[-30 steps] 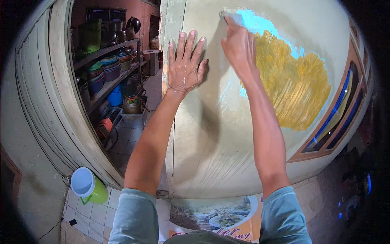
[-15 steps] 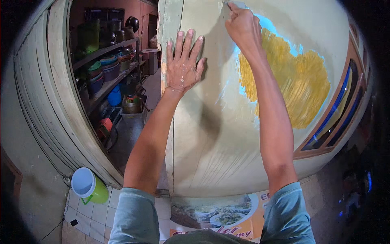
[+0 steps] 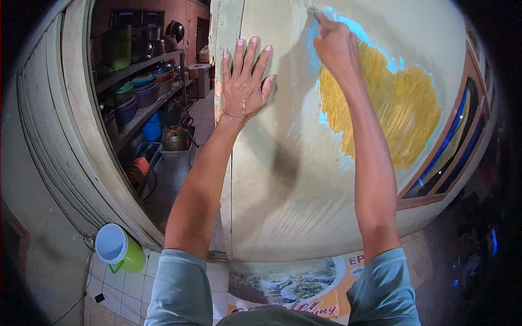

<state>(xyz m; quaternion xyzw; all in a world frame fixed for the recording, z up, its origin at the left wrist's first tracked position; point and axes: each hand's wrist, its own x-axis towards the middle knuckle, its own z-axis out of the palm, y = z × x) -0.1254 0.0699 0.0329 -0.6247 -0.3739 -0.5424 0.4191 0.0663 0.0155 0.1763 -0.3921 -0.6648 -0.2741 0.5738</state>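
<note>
A cream-painted wooden panel stands before me. On its right part is a large bare yellow-brown patch, edged by bright blue paint. My left hand lies flat on the panel near its left edge, fingers spread, with pale flecks on its back. Up at the blue edge's top left, my right hand is closed around a small scraper-like tool. Only the tool's tip shows against the paint; the fingers hide the rest.
Left of the panel, a doorway opens onto shelves with pots and basins. A green bucket stands on the tiles at lower left. A printed banner lies below the panel. A brown-framed window is at right.
My right hand has moved down and slightly right along the patch's upper left edge. More blue shows beside it. My left hand stays at the same place on the panel.
</note>
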